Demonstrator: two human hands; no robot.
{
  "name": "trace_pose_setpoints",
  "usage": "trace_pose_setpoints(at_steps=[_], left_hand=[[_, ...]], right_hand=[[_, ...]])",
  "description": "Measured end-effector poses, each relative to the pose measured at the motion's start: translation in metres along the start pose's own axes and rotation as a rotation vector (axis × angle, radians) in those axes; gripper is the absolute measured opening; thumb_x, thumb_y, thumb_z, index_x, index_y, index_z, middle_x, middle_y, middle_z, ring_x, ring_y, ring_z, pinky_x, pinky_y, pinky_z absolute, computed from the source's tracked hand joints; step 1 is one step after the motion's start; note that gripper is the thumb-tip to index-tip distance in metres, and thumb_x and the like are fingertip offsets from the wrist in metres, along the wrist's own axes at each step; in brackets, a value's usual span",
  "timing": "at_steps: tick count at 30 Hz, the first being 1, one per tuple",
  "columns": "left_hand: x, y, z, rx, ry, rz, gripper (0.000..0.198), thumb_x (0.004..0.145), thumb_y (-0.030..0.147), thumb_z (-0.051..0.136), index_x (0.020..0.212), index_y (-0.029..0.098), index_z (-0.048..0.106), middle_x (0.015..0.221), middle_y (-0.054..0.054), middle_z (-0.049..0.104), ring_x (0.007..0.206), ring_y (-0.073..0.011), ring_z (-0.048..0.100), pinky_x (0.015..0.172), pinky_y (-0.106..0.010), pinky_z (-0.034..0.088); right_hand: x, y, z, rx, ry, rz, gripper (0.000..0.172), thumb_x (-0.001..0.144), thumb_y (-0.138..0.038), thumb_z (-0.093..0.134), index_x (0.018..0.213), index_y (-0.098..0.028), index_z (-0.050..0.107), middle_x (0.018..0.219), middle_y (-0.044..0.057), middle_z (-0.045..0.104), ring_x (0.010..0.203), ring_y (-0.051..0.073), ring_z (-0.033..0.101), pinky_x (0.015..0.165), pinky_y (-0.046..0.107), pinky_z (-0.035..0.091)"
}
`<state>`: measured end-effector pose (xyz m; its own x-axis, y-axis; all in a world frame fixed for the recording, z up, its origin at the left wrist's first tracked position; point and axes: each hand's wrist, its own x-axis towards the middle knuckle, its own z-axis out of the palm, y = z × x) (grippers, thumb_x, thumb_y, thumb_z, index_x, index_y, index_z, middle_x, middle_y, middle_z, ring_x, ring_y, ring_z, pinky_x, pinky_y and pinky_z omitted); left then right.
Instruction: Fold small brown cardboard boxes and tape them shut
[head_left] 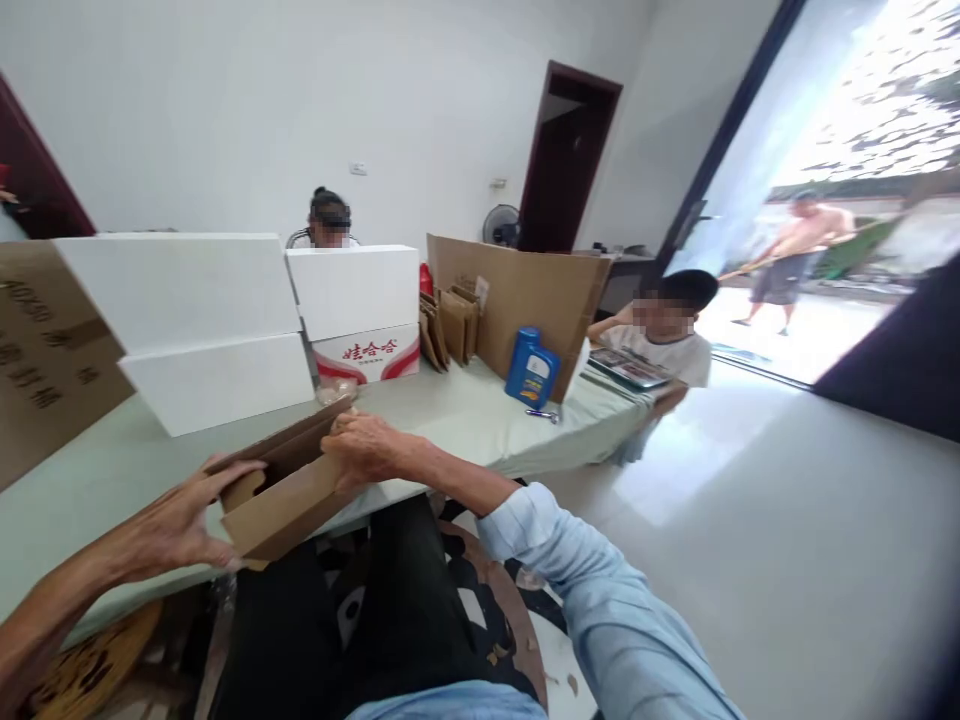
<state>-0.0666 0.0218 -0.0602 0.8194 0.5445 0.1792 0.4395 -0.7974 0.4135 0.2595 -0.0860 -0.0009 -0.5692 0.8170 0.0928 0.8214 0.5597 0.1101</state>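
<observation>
A long, narrow brown cardboard box (292, 505) sits tilted at the table's front edge, partly over my lap, its top open. My left hand (191, 520) is at its left end, thumb low on the outside and fingers over the upper edge. My right hand (367, 447) grips the right end, fingers curled over the rim. Inside the box I see only bare brown walls and a folded flap at the left end. Just behind the right end lies a small clear plastic bundle (339, 391).
White boxes (217, 385) are stacked at the back left, beside a red-and-white carton (367, 357). Folded cardboard pieces (457, 325) stand by a large cardboard panel (517, 300). Blue bottles (532, 370) and a pen (541, 414) are at the right. People sit across and at the right end.
</observation>
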Motion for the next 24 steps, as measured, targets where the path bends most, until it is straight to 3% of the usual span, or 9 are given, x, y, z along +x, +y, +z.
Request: trace_pose_setpoints(at_steps=[4, 6, 7, 12, 19, 24], left_hand=[[0.0, 0.043, -0.015, -0.062, -0.019, -0.068, 0.099, 0.061, 0.057, 0.093, 0.148, 0.029, 0.057, 0.151, -0.012, 0.057, 0.138, -0.0368, 0.056, 0.114, -0.047, 0.05], [0.004, 0.053, -0.021, -0.082, -0.004, -0.069, 0.105, 0.055, 0.057, 0.097, 0.147, 0.024, 0.056, 0.148, -0.014, 0.055, 0.137, -0.037, 0.054, 0.116, -0.048, 0.047], [0.005, 0.054, -0.023, -0.097, 0.006, -0.066, 0.109, 0.051, 0.056, 0.099, 0.145, 0.023, 0.056, 0.146, -0.015, 0.054, 0.135, -0.0378, 0.054, 0.115, -0.049, 0.048], [0.0, 0.044, -0.018, -0.142, 0.117, -0.033, 0.101, 0.056, 0.054, 0.1, 0.14, 0.026, 0.053, 0.138, -0.011, 0.052, 0.122, -0.0331, 0.057, 0.101, -0.046, 0.055], [-0.001, 0.033, 0.003, -0.198, 0.317, -0.019, 0.092, 0.053, 0.044, 0.102, 0.128, 0.026, 0.051, 0.126, -0.006, 0.058, 0.11, -0.0271, 0.059, 0.099, -0.045, 0.053], [0.003, 0.03, 0.009, -0.244, 0.476, -0.071, 0.09, 0.05, 0.04, 0.103, 0.12, 0.026, 0.048, 0.116, -0.002, 0.058, 0.102, -0.0238, 0.06, 0.095, -0.042, 0.053]], right_hand=[[-0.007, -0.004, -0.007, 0.038, 0.035, 0.02, 0.035, 0.087, -0.039, 0.089, 0.105, -0.017, 0.067, 0.113, 0.011, 0.067, 0.109, 0.026, 0.058, 0.09, 0.033, 0.045], [-0.007, 0.001, -0.008, 0.057, 0.081, 0.019, 0.032, 0.084, -0.033, 0.091, 0.097, -0.018, 0.066, 0.11, 0.01, 0.067, 0.106, 0.026, 0.059, 0.085, 0.032, 0.046], [-0.007, 0.004, -0.008, 0.064, 0.106, 0.016, 0.032, 0.082, -0.03, 0.092, 0.093, -0.018, 0.065, 0.108, 0.01, 0.067, 0.105, 0.026, 0.059, 0.083, 0.032, 0.046], [-0.009, 0.009, -0.01, 0.119, 0.152, -0.053, 0.029, 0.083, -0.02, 0.091, 0.083, -0.02, 0.062, 0.1, 0.007, 0.067, 0.104, 0.025, 0.059, 0.077, 0.031, 0.043], [-0.012, 0.012, -0.004, 0.106, 0.205, -0.17, 0.029, 0.096, -0.032, 0.08, 0.073, -0.021, 0.067, 0.086, 0.006, 0.066, 0.099, 0.024, 0.058, 0.079, 0.033, 0.042], [-0.017, 0.02, 0.003, 0.059, 0.285, -0.126, 0.024, 0.1, -0.027, 0.072, 0.077, -0.021, 0.069, 0.093, 0.007, 0.067, 0.095, 0.023, 0.056, 0.076, 0.034, 0.039]])
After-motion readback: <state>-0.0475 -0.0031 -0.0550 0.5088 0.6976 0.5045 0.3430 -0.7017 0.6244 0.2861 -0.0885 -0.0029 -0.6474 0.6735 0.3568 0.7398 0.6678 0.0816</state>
